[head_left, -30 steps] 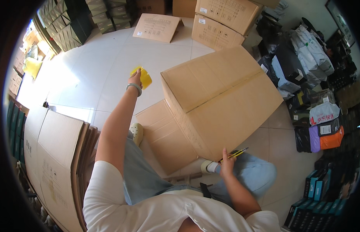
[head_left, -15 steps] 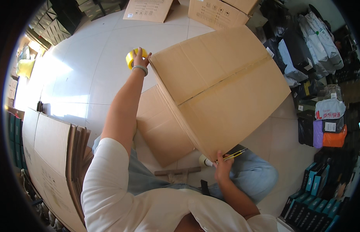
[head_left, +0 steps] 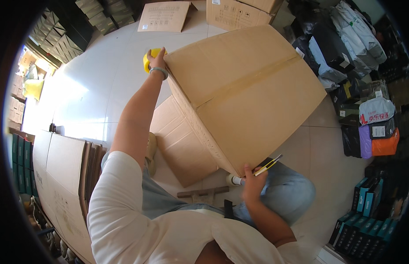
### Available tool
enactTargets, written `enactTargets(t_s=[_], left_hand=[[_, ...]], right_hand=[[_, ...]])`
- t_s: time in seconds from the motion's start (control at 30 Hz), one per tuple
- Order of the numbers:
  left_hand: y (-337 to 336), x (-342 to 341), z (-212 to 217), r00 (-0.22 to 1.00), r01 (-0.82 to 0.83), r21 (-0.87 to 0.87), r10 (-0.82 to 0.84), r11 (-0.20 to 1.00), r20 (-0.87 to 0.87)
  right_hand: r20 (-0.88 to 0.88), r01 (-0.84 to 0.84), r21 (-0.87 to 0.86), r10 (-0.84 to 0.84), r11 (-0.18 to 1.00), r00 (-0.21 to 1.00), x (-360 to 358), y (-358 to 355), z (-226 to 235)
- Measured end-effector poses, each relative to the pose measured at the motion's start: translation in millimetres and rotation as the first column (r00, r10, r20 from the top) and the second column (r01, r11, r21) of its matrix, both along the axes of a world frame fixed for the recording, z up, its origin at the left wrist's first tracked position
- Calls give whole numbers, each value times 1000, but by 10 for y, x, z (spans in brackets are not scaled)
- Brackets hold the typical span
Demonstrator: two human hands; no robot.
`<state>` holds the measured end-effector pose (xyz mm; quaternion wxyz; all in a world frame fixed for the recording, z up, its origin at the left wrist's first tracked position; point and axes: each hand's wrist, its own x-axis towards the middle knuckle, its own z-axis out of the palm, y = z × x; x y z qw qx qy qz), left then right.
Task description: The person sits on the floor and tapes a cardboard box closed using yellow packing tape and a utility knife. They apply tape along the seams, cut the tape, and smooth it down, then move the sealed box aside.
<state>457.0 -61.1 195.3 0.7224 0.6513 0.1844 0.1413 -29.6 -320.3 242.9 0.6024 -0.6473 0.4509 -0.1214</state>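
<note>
A large brown cardboard box (head_left: 244,92) stands tilted in front of me, its taped seam facing up. My left hand (head_left: 157,60) reaches out to the box's far left corner and grips a yellow roll of tape (head_left: 148,59) pressed against it. My right hand (head_left: 253,181) rests at the box's near bottom corner by my knee and holds a yellow and black utility knife (head_left: 268,165). One lower flap (head_left: 182,141) of the box lies open on the floor.
Flattened cartons (head_left: 59,176) lean in a stack at my left. More boxes (head_left: 235,13) and a flat carton (head_left: 165,16) lie at the back. Bagged parcels (head_left: 371,119) and small teal boxes (head_left: 363,215) crowd the right side. White tile floor (head_left: 94,88) stretches left.
My left hand has brought the tape roll in from the open floor to the box's far corner. The box now looms closer and larger. My right hand stays at the near corner.
</note>
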Motion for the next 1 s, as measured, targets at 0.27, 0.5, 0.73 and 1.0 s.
enactTargets(t_s=[0.27,0.5,0.73,1.0], left_hand=[[-160,-693,1599,998,-37,381,18,924,53],[286,-1215,1860,986,-160,525,156,836,54],[854,-1754,971,989,-115,308,139,944,-56],[1263,-2557,165,933,-357,62,359,932,-25]], right_hand=[[305,-79,258,-4,963,952,-238,-494,779],[236,-121,-41,127,992,963,-218,-821,1204],[-224,-298,-520,208,801,952,51,-915,596],[-433,-468,-540,246,700,867,199,-802,115]])
